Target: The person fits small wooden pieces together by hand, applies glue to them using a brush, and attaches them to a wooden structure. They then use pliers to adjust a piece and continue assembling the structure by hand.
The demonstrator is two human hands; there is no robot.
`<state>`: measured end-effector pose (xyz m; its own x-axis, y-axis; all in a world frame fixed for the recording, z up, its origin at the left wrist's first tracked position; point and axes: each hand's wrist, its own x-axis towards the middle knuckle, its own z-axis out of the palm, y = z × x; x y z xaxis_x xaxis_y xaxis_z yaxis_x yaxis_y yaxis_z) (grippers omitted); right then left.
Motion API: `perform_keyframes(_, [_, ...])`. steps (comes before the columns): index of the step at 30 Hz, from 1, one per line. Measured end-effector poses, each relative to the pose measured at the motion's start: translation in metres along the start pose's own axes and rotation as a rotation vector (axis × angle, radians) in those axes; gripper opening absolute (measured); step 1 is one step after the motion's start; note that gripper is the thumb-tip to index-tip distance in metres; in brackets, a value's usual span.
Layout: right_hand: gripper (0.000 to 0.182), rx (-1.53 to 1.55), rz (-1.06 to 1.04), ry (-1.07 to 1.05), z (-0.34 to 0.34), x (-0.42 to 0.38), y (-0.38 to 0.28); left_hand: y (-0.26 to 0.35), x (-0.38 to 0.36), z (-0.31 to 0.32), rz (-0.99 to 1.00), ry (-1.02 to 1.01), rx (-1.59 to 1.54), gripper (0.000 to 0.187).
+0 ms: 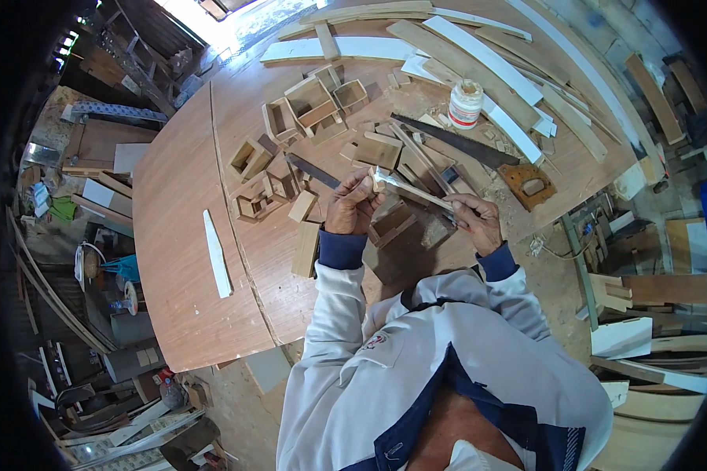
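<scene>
My left hand [352, 207] pinches a small wooden block [375, 185] near the front of the table. With my right hand [479, 223] I grip the end of a thin wooden stick [420, 193]. The stick's far tip carries a white paste that looks like glue and touches the block's top. Just below, between the hands, lies a small wooden box [393, 224]. Beyond my hands stands an open white jar [465, 106] with smeared sides and a red-marked label. A handsaw [529, 187] rests on the table beyond my right hand.
Several small wooden boxes [314, 102] sit on the round brown table [181, 290]. Wooden strips [479, 67] are piled along its far right. A white tapered strip [217, 255] lies at left. Scrap wood [660, 345] crowds the floor at right.
</scene>
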<state>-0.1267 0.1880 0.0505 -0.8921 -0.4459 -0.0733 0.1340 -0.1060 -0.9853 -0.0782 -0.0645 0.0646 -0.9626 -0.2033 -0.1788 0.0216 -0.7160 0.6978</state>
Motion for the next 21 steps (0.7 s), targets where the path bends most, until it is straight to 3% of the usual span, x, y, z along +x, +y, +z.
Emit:
perform_keyframes(3, [0.018, -0.133, -0.14, 0.142, 0.002, 0.002, 0.006, 0.002, -0.001, 0.0, -0.02, -0.044, -0.01, 0.019])
perform_keyframes(10, [0.018, -0.195, -0.196, 0.059, 0.0, 0.002, 0.0, -0.003, -0.001, 0.001, -0.06, -0.053, -0.008, 0.021])
perform_keyframes(12, [0.018, -0.302, -0.277, 0.192, 0.004, 0.006, 0.002, -0.001, -0.003, 0.004, -0.076, -0.075, 0.005, 0.022])
perform_keyframes(16, [0.017, -0.209, -0.238, 0.167, 0.001, 0.004, -0.002, 0.0, -0.003, 0.005, -0.08, -0.089, -0.014, 0.021])
perform_keyframes(18, [0.017, -0.126, -0.032, 0.017, -0.006, 0.001, -0.002, -0.001, -0.002, 0.003, -0.085, -0.081, -0.027, 0.019])
perform_keyframes(21, [0.017, -0.134, -0.038, -0.035, -0.009, -0.003, -0.009, -0.003, 0.001, -0.004, -0.06, -0.077, -0.027, 0.02])
